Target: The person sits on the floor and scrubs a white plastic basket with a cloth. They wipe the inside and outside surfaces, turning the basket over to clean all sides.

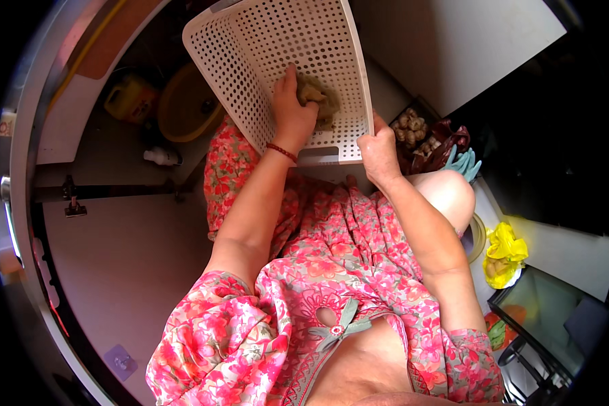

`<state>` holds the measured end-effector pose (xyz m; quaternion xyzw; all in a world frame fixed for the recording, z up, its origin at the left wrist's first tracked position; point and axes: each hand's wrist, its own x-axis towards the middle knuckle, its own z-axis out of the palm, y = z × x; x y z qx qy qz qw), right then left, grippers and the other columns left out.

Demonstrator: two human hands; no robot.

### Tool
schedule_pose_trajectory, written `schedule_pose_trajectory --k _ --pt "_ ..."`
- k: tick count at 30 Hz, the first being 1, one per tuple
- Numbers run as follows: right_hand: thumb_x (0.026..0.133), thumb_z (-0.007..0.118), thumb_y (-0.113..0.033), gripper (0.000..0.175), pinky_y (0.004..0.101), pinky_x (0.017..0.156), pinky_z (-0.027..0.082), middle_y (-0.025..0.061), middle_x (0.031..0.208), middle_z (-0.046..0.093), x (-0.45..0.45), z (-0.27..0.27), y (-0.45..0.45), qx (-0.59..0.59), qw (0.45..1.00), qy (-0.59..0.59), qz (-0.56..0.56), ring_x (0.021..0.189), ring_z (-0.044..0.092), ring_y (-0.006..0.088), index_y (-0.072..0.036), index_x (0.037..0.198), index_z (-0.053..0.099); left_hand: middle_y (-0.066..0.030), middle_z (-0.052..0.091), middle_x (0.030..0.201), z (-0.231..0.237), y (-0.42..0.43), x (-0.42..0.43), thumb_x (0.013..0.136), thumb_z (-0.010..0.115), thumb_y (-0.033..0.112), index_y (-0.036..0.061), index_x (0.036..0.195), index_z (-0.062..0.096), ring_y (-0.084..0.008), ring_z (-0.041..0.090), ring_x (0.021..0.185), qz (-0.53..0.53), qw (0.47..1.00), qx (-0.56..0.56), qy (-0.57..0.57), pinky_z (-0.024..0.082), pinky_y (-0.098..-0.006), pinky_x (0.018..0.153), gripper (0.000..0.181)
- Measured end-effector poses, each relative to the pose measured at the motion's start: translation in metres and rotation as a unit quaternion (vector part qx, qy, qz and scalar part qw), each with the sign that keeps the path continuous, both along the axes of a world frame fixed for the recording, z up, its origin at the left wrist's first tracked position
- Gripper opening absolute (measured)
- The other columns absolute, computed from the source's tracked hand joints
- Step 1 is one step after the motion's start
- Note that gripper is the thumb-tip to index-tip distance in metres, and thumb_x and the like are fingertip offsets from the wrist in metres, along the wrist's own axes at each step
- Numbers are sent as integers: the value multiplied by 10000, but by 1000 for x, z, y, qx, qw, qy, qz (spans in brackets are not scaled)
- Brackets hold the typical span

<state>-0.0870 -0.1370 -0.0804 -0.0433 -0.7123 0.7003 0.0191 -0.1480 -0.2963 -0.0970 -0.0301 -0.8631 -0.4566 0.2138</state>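
A white perforated plastic basket (304, 30) is tilted towards me above my lap. My left hand (295, 114), with a dark red bead bracelet (281, 152) at its wrist, reaches inside with its fingers spread. Beside its thumb and fingers lies a tan lump (327, 101) with greenish-brown, wet-looking or filmy matter around it; what it is, I cannot tell. My right hand (381, 152) grips the basket's right rim near the lower corner, its thumb outside. Some of the basket's far end is cut off by the picture's edge.
Garlic bulbs (409, 126) lie in a dark container at the right, near a dark red plastic bag (444, 142) and pale blue rubber gloves (464, 163). A yellow plastic bag (502, 254) is further right. An open cabinet on the left holds a yellow jug (131, 99), an orange-brown basin (182, 101) and a white bottle (161, 156).
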Motion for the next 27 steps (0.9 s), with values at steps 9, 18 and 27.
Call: schedule_pose_trajectory --k 9,18,27 --pt "668 379 111 634 228 874 405 208 1211 538 1 -1 -2 -44 998 -38 -17 1041 540 186 90 1301 383 -175 468 1135 0 -7 4 682 551 14 19 1264 463 -343 446 1067 62 995 -12 75 363 -395 936 589" --pt "673 381 104 624 229 893 396 220 1259 501 3 0 0 -15 1000 2 2 1078 533 197 98 1297 378 -196 435 1160 -15 -1 17 668 585 29 -8 1264 413 -390 423 1029 34 982 -185 29 364 -436 904 621" --pt "674 407 93 636 230 875 414 217 1236 524 1 -8 0 21 1000 8 -11 1054 556 195 51 1309 394 -224 419 1161 -6 -4 10 668 594 37 -10 1363 263 -373 420 1077 34 997 -71 -11 349 -391 954 771"
